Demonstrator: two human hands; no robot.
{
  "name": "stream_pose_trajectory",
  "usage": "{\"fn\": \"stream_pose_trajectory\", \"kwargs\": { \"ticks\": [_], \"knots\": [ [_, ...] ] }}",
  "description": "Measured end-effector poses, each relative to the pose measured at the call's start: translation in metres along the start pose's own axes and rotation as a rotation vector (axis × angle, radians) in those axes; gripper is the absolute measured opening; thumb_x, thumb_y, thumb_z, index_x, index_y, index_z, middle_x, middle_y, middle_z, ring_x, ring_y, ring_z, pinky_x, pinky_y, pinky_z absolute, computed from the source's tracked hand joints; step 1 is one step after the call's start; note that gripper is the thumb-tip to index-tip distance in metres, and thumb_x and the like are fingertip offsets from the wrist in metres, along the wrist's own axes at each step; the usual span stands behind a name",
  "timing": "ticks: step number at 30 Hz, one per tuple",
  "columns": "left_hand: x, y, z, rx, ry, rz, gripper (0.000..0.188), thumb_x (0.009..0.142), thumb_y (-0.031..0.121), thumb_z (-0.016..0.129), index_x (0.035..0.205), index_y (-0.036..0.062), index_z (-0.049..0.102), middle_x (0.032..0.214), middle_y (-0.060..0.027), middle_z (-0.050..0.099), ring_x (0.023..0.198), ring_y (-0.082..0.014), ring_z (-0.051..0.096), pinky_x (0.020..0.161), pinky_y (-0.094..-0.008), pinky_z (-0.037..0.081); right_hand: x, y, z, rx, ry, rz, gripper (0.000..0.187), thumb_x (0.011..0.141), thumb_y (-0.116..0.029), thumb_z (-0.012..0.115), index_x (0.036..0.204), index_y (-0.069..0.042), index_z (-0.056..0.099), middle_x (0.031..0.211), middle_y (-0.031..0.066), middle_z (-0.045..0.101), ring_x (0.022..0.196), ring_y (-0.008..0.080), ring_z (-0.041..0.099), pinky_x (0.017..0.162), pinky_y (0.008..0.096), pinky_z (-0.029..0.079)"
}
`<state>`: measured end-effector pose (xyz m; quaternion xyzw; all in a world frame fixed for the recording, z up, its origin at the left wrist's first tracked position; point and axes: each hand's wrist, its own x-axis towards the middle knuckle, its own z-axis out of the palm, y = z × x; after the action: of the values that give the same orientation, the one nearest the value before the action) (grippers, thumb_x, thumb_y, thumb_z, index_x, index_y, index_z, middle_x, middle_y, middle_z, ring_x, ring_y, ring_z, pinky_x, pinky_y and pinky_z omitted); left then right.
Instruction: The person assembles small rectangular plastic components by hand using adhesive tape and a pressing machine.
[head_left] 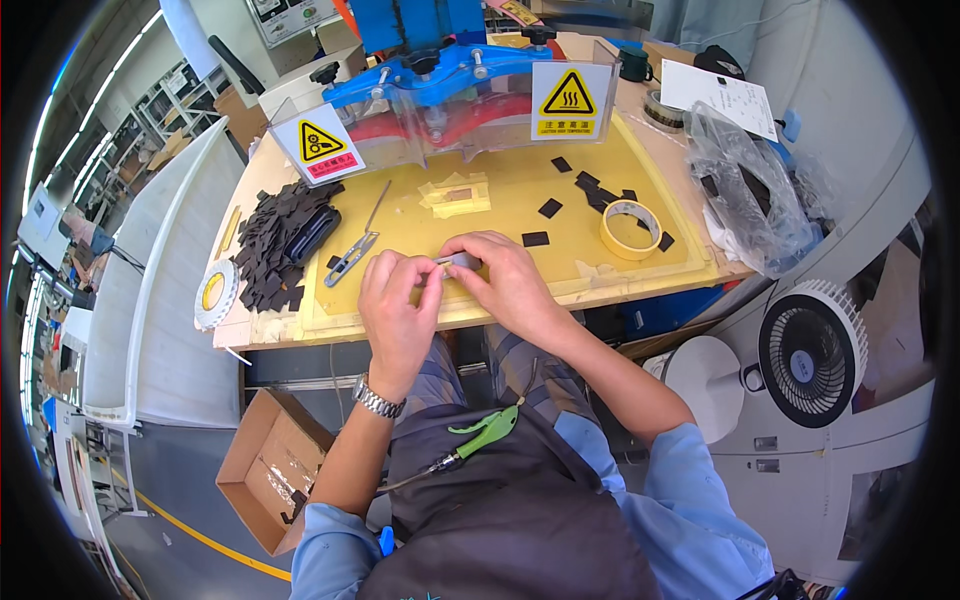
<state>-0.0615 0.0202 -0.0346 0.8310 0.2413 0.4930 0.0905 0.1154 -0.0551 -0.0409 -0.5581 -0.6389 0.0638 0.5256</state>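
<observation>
Both hands meet over the front of the yellow work surface (400, 210). My left hand (397, 305) and my right hand (508, 283) pinch a small greyish piece (460, 262) between their fingertips; the fingers cover much of it, so its kind is unclear. Left of my hands lies a slim silver tool like a utility knife (352, 260). Beyond it spreads a heap of small black rectangular pieces (270, 245), with a dark oblong object (313, 235) resting on it. Past my fingertips, yellow tape frames a small patch (456, 194). A roll of yellow tape (630, 230) lies to the right among several loose black pieces (550, 208).
A blue press (425, 75) with a clear guard bearing warning signs stands at the back. A white roll (215, 295) sits at the left edge. Crumpled plastic bags (750, 190) and a fan (812, 355) are right. A green air gun (488, 432) hangs over my apron; a carton (268, 470) stands lower left.
</observation>
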Motion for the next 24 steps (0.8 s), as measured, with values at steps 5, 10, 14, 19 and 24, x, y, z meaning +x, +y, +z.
{"fn": "stream_pose_trajectory", "kwargs": {
  "ticks": [5, 10, 14, 19, 24],
  "knots": [
    [0.000, 0.001, 0.001, 0.020, 0.011, 0.024, 0.016, 0.090, -0.003, 0.088, 0.096, 0.0034, 0.075, 0.089, -0.0086, 0.063, 0.081, -0.0241, 0.065, 0.074, -0.0392, 0.052, 0.002, -0.007, -0.004, 0.012, -0.002, 0.034, 0.022, 0.097, -0.005, 0.082, 0.119, 0.000, 0.077, 0.112, 0.0178, 0.079, 0.110, 0.0390, 0.074, 0.098, 0.0476, 0.058],
    [0.002, 0.002, 0.000, 0.077, 0.033, 0.078, 0.019, 0.088, -0.001, 0.090, 0.095, 0.0058, 0.074, 0.090, -0.0080, 0.062, 0.085, -0.0268, 0.064, 0.078, -0.0423, 0.051, 0.003, -0.006, -0.003, 0.038, -0.019, 0.069, 0.022, 0.095, -0.004, 0.082, 0.116, 0.000, 0.078, 0.111, 0.0187, 0.080, 0.112, 0.0409, 0.074, 0.099, 0.0495, 0.058],
    [0.001, 0.002, -0.001, 0.102, 0.036, 0.088, 0.020, 0.087, 0.001, 0.091, 0.094, 0.0065, 0.074, 0.091, -0.0073, 0.062, 0.087, -0.0277, 0.063, 0.081, -0.0432, 0.050, 0.004, -0.008, -0.004, 0.034, -0.022, 0.073, 0.022, 0.095, -0.005, 0.082, 0.116, 0.000, 0.078, 0.110, 0.0185, 0.080, 0.111, 0.0407, 0.074, 0.099, 0.0496, 0.058],
    [0.003, 0.008, -0.003, 0.163, 0.041, 0.083, 0.021, 0.086, 0.004, 0.093, 0.095, 0.0068, 0.074, 0.095, -0.0081, 0.062, 0.095, -0.0296, 0.062, 0.086, -0.0450, 0.050, 0.003, -0.005, -0.003, 0.040, -0.004, 0.044, 0.021, 0.096, -0.006, 0.082, 0.116, 0.000, 0.078, 0.110, 0.0182, 0.080, 0.111, 0.0406, 0.074, 0.099, 0.0499, 0.057],
    [0.007, 0.011, -0.008, 0.192, 0.053, 0.063, 0.024, 0.085, 0.007, 0.095, 0.093, 0.0069, 0.072, 0.099, -0.0097, 0.062, 0.098, -0.0321, 0.061, 0.088, -0.0467, 0.050, 0.003, -0.006, -0.003, 0.016, 0.002, 0.040, 0.024, 0.098, -0.007, 0.084, 0.119, 0.000, 0.079, 0.111, 0.0168, 0.080, 0.109, 0.0366, 0.075, 0.098, 0.0455, 0.057]
  ]
}}
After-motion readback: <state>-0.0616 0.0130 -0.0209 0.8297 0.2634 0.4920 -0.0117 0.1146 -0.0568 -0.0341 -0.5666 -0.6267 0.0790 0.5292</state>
